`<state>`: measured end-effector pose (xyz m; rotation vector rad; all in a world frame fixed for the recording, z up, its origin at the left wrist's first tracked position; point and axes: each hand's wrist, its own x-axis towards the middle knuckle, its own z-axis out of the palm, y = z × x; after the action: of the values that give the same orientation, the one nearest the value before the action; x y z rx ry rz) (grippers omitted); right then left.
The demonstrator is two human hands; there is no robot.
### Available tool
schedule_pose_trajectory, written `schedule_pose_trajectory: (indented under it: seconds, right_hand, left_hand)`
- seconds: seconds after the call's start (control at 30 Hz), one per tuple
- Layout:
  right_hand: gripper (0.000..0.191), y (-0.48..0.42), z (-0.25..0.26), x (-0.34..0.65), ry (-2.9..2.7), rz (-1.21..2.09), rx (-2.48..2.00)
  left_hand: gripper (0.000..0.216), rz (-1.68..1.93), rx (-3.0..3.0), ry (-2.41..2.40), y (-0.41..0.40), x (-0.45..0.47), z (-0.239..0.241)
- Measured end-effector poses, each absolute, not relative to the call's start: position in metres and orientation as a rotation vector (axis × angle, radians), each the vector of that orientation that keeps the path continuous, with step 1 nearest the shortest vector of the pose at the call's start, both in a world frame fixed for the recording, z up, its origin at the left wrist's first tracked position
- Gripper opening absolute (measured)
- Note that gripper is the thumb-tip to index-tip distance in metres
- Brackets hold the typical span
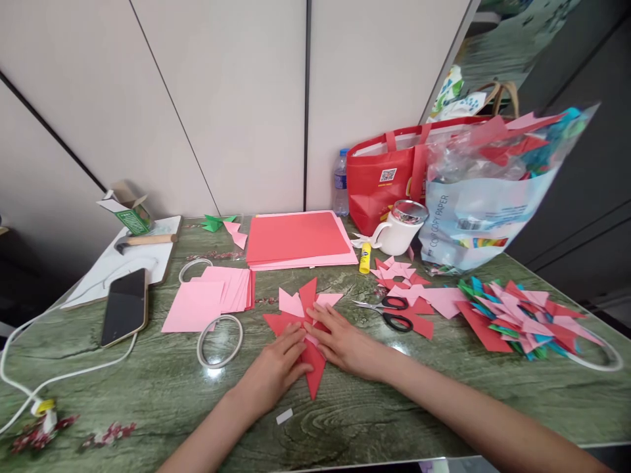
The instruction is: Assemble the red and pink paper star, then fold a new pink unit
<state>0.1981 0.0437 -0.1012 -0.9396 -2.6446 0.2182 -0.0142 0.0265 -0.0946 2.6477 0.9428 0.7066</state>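
A star of folded red and pink paper (pixel 314 381) lies flat on the green marbled table, its points spreading out around both hands. My left hand (pixel 276 368) rests on its lower left part with the fingers stretched out. From the right, my right hand (pixel 345 341) lies across the upper right part, fingers extended and flat. The two hands nearly meet over the middle and hide much of it. Just right of the star are black-handled scissors (pixel 396 320) with blades partly apart. Pink paper squares (pixel 194 305) and a white ring (pixel 220 341) lie to the left.
Red and pink sheets (pixel 298 236) are stacked behind. A yellow glue stick (pixel 365 258), a white mug (pixel 397 233), a red bag (pixel 377 174) and a full plastic bag (pixel 468 210) stand back right. Colourful paper stars (pixel 532 318) lie right; a phone (pixel 125 305) and hammer (pixel 148 241) left.
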Motion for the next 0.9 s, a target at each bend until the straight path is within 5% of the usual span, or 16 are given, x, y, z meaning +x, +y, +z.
schedule_pose_trajectory:
  seconds: [0.3,0.53,0.9]
  right_hand:
    - [0.048,0.049,-0.090,0.203,-2.661,0.491,-0.923]
    - [0.055,0.046,-0.090,0.200,-2.628,0.483,-0.985]
    - [0.051,0.044,-0.093,0.198,-2.628,0.419,-0.999]
  left_hand:
    - [0.017,0.738,2.407,1.024,0.032,-0.012,-0.092]
    - [0.068,0.566,2.333,0.970,0.018,-0.011,-0.083]
    - [0.047,0.478,2.400,0.967,0.020,-0.010,-0.084]
